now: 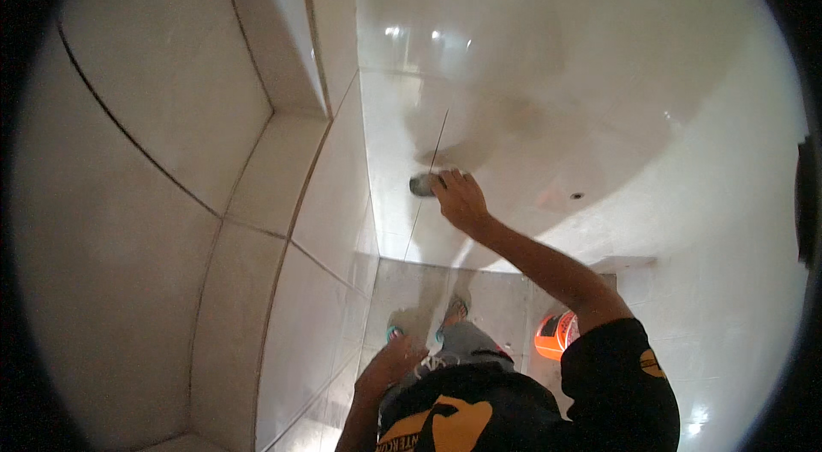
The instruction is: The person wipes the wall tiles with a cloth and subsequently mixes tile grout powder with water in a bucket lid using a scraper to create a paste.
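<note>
I'm seeing a dark grey pad [419,186], creamy off-white wall [616,67], bright orange-and-black container [556,337], and a black tee [527,411] with orange print.

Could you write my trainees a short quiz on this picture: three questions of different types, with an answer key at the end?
1. Multiple choice: Which hand holds the dark pad?
A) the left
B) the right
C) both

2. True or false: The orange object is to the left of the person's feet.

3. Fill in the blank: On the pale wall, a thin dark ____ runs above and below the pad.

Key:
1. B, the right hand.
2. False; it is to their right.
3. line.
</note>
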